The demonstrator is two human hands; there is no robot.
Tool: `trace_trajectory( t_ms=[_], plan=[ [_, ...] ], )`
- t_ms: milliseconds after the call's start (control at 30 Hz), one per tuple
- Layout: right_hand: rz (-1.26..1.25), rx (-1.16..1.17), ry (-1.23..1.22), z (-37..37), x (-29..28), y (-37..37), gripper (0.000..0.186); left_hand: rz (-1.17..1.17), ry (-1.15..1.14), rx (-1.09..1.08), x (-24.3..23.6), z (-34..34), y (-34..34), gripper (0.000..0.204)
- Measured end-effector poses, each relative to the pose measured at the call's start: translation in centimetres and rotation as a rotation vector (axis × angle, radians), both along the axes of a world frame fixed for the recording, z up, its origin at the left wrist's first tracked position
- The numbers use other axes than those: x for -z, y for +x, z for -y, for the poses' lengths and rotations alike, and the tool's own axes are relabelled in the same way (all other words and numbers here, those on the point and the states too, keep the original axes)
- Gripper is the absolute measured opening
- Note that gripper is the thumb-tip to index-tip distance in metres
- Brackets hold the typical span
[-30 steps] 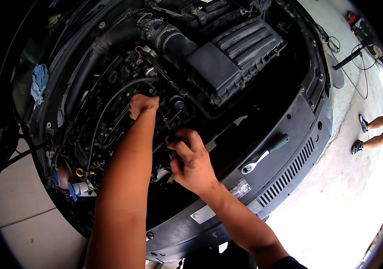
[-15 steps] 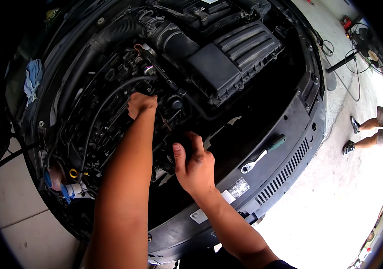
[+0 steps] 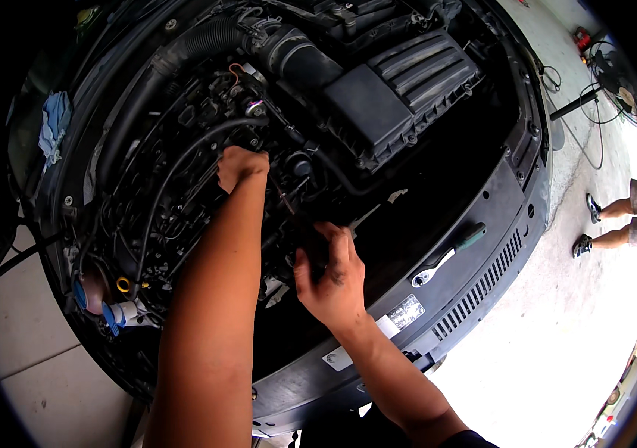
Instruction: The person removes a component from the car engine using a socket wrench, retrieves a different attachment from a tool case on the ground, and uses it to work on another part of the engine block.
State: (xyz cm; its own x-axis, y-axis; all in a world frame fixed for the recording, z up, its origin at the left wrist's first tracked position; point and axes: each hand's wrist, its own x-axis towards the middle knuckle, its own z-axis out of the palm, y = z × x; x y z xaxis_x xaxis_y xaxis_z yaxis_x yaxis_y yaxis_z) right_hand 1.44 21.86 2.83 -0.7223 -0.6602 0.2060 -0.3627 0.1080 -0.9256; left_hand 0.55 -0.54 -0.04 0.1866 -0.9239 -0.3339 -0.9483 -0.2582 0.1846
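Note:
My left hand reaches deep into the engine bay and is curled closed over the engine. Whatever its fingers hold is hidden beneath them. Lower and to the right, my right hand has its thumb and fingers bent around a dark handle that blends into the shadow. From it a thin metal shaft slants up and left toward my left hand; it looks like a screwdriver. Dark smudges mark the right hand's skin. A black hose curves past the left hand, and a round black cap sits just right of it.
The black air filter box fills the upper right of the bay. A ratchet with a green handle lies on the front panel. A blue cloth hangs at the left. At the right are a fan and a person's legs.
The whole view has shifted slightly, moving the car a little rightward. My right hand's fingers have turned and closed slightly around the dark handle. My left hand stays at the same spot on the engine.

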Motion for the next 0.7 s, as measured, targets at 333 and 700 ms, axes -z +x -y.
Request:
trace_trajectory(
  t_ms=[333,700],
  plan=[
    [-0.018,0.018,-0.036,0.1,-0.3,-0.2,0.036,0.021,-0.019,0.015,0.5,0.2,0.3,0.049],
    [0.169,0.004,0.0,-0.1,0.6,-0.1,0.045,0.045,-0.04,0.027,0.7,0.3,0.4,0.047]
  ],
)
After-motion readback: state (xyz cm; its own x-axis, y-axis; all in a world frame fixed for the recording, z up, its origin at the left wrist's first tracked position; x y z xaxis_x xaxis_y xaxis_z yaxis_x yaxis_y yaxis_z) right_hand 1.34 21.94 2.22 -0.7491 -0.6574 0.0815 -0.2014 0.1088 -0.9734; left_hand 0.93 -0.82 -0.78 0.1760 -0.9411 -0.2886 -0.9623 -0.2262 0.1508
